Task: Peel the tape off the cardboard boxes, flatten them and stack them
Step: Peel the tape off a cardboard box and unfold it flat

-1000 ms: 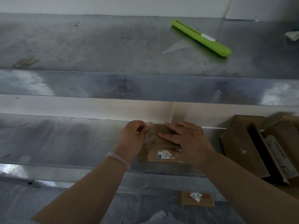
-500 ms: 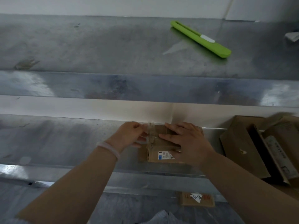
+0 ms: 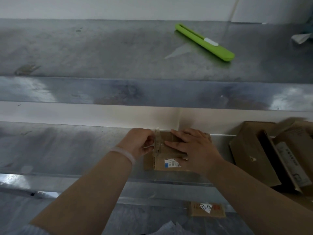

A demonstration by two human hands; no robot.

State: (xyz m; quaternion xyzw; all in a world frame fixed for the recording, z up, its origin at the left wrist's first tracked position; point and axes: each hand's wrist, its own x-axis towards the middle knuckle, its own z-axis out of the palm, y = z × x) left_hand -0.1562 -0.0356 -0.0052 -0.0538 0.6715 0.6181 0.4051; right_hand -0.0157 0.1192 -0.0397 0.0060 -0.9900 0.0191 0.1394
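Box [image 3: 149,164] | left hand [image 3: 138,143] pinches tape [image 3: 157,141] | right hand [image 3: 194,150] flat, pressing box | best: peel low, slow, along the seam, box pinned

Small box [image 3: 166,160] on lower shelf [image 3: 67,146], more boxes [image 3: 254,156] to its right, cutter [image 3: 205,42] on upper shelf [image 3: 101,48] behind.

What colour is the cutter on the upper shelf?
The cutter is bright green with a white slider, seen in the head view.
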